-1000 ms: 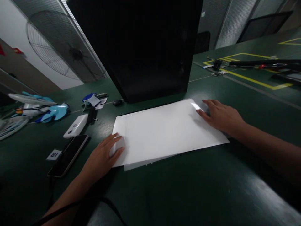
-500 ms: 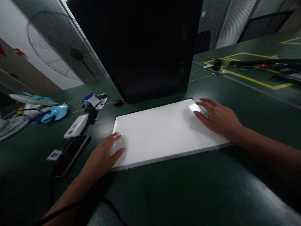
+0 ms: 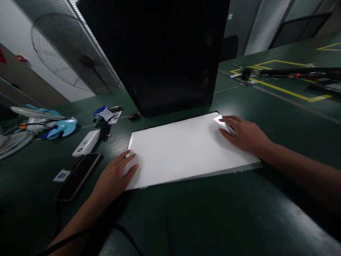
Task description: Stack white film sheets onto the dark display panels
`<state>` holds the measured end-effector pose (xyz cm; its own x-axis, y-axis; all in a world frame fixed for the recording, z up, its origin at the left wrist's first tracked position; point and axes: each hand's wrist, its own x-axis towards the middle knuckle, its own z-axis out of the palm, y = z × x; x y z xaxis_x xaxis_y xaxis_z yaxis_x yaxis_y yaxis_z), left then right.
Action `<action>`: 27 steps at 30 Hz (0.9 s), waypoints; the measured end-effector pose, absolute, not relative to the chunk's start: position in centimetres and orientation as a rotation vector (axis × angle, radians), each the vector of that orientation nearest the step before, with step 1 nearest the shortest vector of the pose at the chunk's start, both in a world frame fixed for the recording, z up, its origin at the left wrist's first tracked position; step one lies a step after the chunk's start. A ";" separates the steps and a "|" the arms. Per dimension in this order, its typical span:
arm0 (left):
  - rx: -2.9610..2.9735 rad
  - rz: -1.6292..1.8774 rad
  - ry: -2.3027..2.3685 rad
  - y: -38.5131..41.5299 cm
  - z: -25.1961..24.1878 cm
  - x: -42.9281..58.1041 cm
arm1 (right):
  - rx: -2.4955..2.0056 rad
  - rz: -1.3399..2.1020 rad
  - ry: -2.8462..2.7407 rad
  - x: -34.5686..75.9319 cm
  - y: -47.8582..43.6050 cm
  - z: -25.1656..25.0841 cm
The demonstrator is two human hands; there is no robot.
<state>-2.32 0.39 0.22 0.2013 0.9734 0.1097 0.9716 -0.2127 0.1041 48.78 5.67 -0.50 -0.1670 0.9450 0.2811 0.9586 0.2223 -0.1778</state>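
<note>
- Left hand (image 3: 114,174): open, fingers spread and thumb apart, the fingertips seeming to rest on the left end of the white sheet (image 3: 178,151); it grips nothing that shows.
- Right hand (image 3: 243,133): open and slightly curved, thumb and forefinger parted over the right end of the white sheet, nearer its far corner; a pale glossy patch shows in the gap, and what it is cannot be told.
- The white sheet lies between the two hands, its long axis running from one to the other, the right end angled a little farther from the person; each hand is at its own end, so neither is clearly nearer.
- A grey layer (image 3: 247,168) peeks out along the near edge of the white sheet, toward the right.
- Under the white sheet is the dark green surface (image 3: 186,220).
- Just beyond the far edge of the white sheet stands a large black screen (image 3: 170,57), with a small black mouse (image 3: 134,116) beyond the sheet's far left corner.
- Left of the white sheet, past the left hand, lie a phone (image 3: 78,176) and a white box (image 3: 86,143).
- Well to the right of and beyond the white sheet, yellow tape (image 3: 287,93) marks the surface.
</note>
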 end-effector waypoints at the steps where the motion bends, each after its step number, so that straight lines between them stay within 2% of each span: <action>1: 2.423 0.229 1.970 0.4 0.2 -2.3 | -1.762 -0.046 -2.185 48.8 5.7 -0.6; 16: 2.503 0.113 2.008 0.2 0.4 -2.3 | -1.520 0.321 -2.163 50.1 7.0 -1.7; 27: 2.493 0.044 2.040 0.0 1.0 -1.8 | -1.484 0.440 -2.165 51.0 7.5 -2.4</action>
<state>-1.81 -0.04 1.00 0.1989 0.9774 0.0718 0.9796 -0.1961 -0.0449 51.00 7.48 -2.36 -0.3005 0.9322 0.2016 0.7795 0.3619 -0.5114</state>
